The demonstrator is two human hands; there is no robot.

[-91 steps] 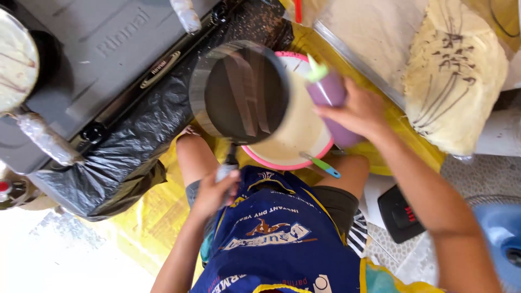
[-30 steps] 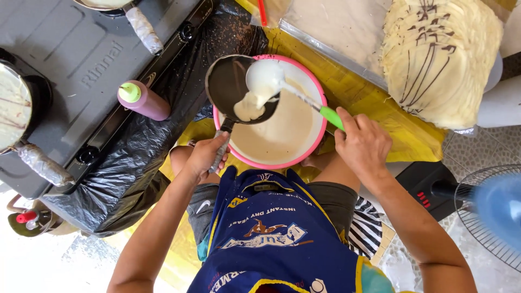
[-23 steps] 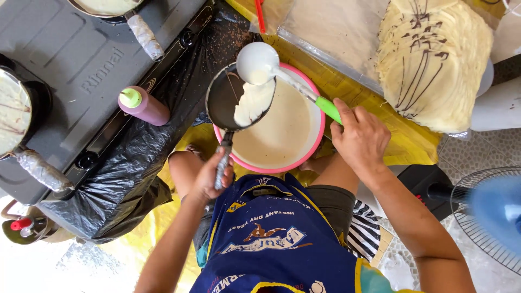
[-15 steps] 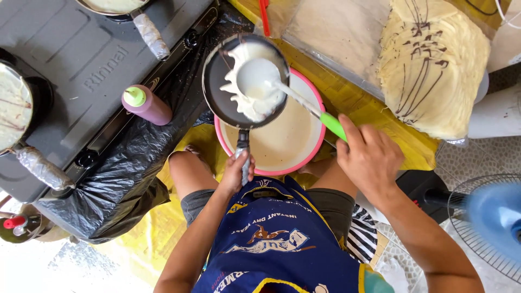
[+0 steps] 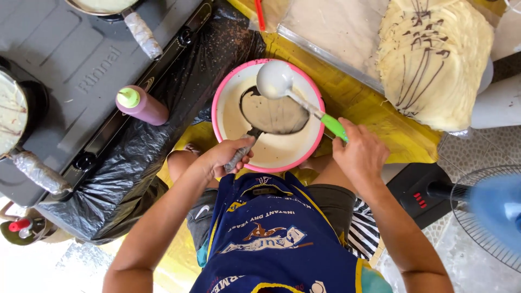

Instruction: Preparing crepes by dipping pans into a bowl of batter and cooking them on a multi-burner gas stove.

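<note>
My left hand (image 5: 223, 158) grips the wrapped handle of a small black frying pan (image 5: 274, 114). The pan is tilted over a pink-rimmed bowl of pale batter (image 5: 230, 89), and a thin coat of batter covers its face. My right hand (image 5: 359, 153) holds the green handle of a white ladle (image 5: 275, 80), whose cup hangs over the pan and bowl. The bowl sits on a yellow sheet just past my knees.
A grey gas stove (image 5: 65, 65) on black plastic stands at left, with pans of batter on it (image 5: 11, 111). A purple squeeze bottle with a green cap (image 5: 142, 104) stands by the stove. Stacked crepes with chocolate lines (image 5: 434, 59) lie at right. A blue fan (image 5: 488, 211) is beside my right arm.
The pan was held flat while the ladle poured batter into it; now it is tipped over the bowl, batter thinly coats it, and the ladle has lifted clear.
</note>
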